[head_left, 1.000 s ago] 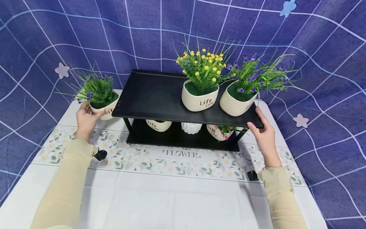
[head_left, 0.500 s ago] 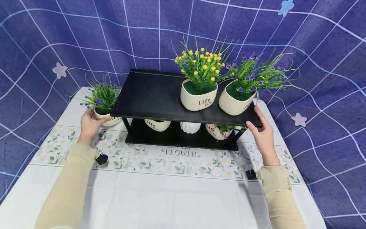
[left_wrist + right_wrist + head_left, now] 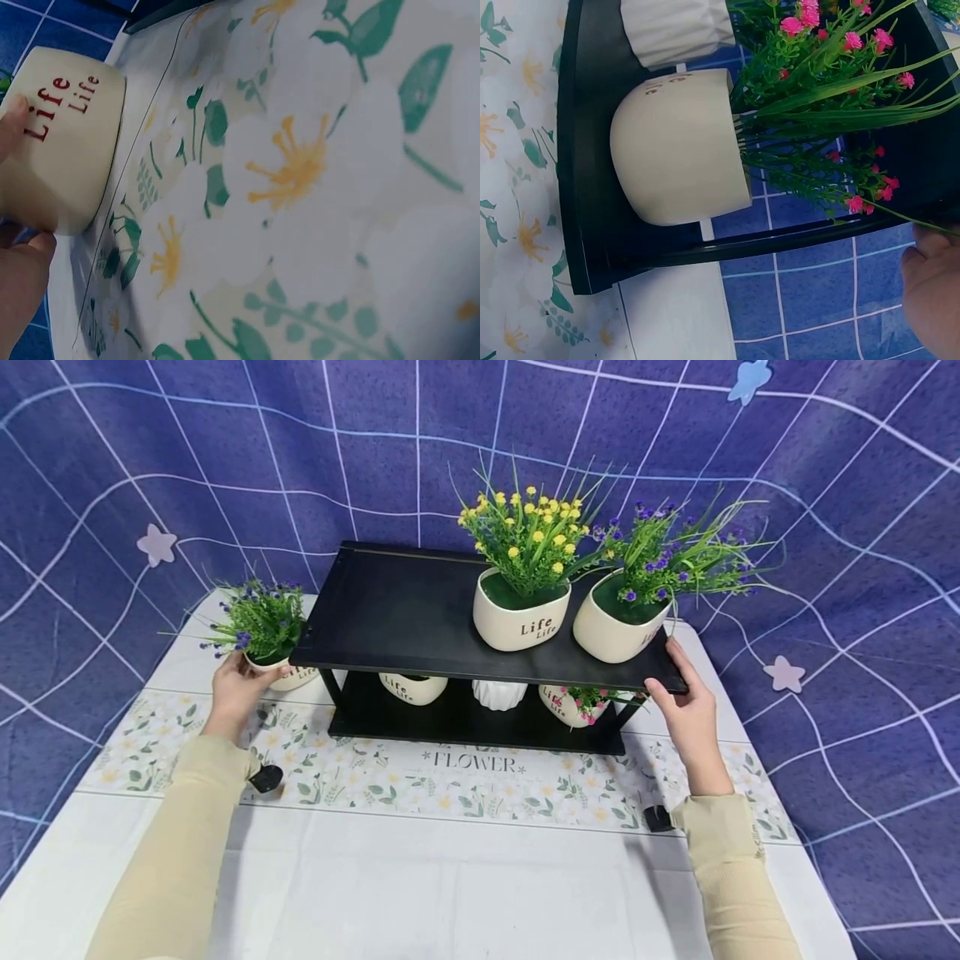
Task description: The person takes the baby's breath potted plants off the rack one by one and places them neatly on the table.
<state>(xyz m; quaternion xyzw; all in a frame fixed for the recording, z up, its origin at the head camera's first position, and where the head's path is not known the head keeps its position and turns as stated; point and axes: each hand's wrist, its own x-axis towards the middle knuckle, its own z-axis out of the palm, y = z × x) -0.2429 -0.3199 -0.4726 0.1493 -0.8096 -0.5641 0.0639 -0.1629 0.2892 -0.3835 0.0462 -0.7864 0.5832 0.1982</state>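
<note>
Left of the black two-tier shelf, my left hand grips a cream flowerpot with purple flowers. In the left wrist view the thumb lies on the front of this flowerpot, by its "Life" lettering, with fingers behind; its base meets the table. My right hand holds the right front corner of the shelf's top board, thumb at the front edge and fingers along the side. In the right wrist view only part of that hand shows, beside the shelf's edge.
On the top board stand a yellow-flowered pot and a purple-flowered pot. The lower tier holds a cream pot, a white ribbed pot and a pink-flowered pot. A floral runner crosses the white table.
My left hand has brought the purple-flowered pot down and slightly right, close to the shelf's left side. In the last half second its plant leans a little left. The right hand keeps its place.
</note>
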